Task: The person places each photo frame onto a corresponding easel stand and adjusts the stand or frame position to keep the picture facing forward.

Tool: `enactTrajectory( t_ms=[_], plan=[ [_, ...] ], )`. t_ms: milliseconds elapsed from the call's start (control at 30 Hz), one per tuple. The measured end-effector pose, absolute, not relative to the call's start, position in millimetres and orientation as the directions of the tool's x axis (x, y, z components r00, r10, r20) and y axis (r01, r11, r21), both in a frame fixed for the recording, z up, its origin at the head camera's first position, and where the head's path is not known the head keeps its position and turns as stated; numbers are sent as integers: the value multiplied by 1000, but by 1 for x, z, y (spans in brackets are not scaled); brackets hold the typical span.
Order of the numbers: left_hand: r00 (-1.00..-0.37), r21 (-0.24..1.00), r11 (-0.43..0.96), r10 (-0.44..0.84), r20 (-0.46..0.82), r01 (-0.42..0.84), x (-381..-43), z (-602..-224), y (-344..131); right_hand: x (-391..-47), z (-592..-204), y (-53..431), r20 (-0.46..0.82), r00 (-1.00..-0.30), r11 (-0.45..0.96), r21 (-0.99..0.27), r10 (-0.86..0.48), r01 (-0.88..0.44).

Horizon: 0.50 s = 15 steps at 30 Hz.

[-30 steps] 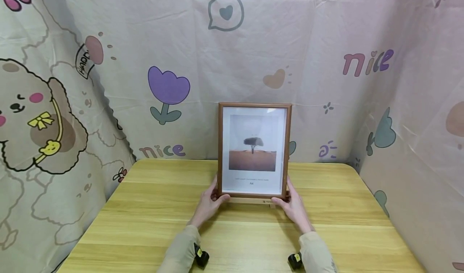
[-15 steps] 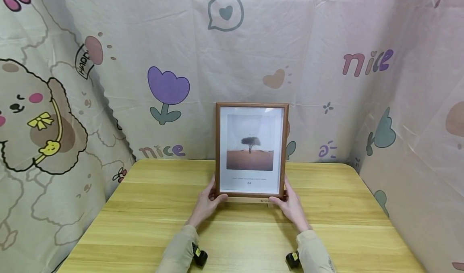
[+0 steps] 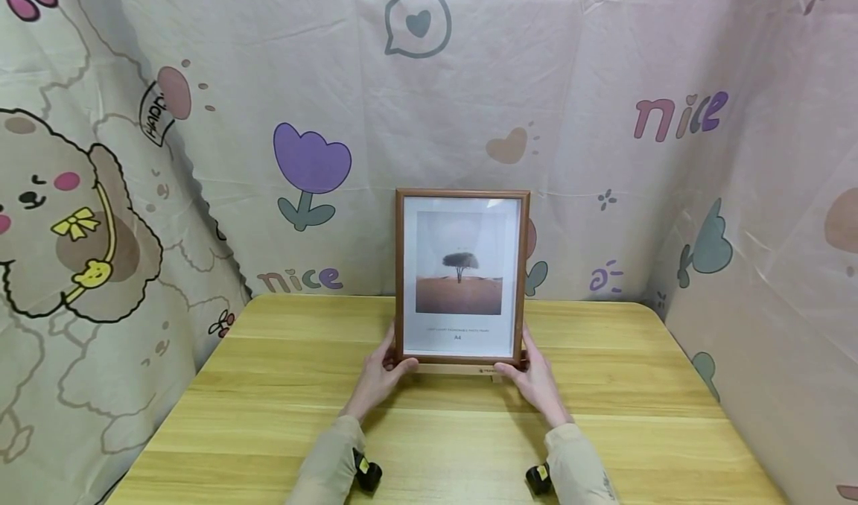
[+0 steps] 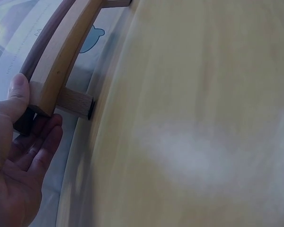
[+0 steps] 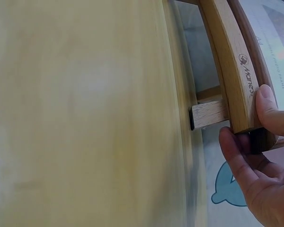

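A brown wooden picture frame point(image 3: 461, 278) with a tree print under its glazing leans back in the head view. Its bottom edge rests on the ledge of a light wooden stand point(image 3: 449, 369), whose short feet point toward the person. My left hand point(image 3: 377, 380) grips the lower left corner, thumb in front and fingers curled beneath and behind. At the lower right corner my right hand point(image 3: 536, 380) holds in the same way. In the right wrist view the thumb point(image 5: 265, 101) lies beside the ledge's printed lettering. Part of the fingers is hidden behind the frame.
The frame and stand are toward the back of a wooden table point(image 3: 302, 371). Patterned cloth point(image 3: 570, 58) hangs behind the table and along both sides. Black wrist cameras point(image 3: 367, 474) are strapped at both sleeves.
The picture frame and stand have shifted slightly left in the head view, with both hands moving along. The grip looks the same.
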<state>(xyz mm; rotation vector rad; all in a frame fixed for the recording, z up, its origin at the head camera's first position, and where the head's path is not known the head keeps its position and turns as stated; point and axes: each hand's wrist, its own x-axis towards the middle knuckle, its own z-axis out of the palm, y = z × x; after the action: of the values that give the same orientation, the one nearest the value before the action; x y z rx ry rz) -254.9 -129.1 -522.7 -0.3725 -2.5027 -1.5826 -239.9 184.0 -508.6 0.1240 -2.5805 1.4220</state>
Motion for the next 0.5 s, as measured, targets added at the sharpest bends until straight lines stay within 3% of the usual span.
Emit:
enactTrajectory(
  t_ms=[500],
  plan=[
    [-964,861,433,119,237,266,-256,-522,-133,-241,-508,180,210,-978,535,-827,11,-171]
  ],
)
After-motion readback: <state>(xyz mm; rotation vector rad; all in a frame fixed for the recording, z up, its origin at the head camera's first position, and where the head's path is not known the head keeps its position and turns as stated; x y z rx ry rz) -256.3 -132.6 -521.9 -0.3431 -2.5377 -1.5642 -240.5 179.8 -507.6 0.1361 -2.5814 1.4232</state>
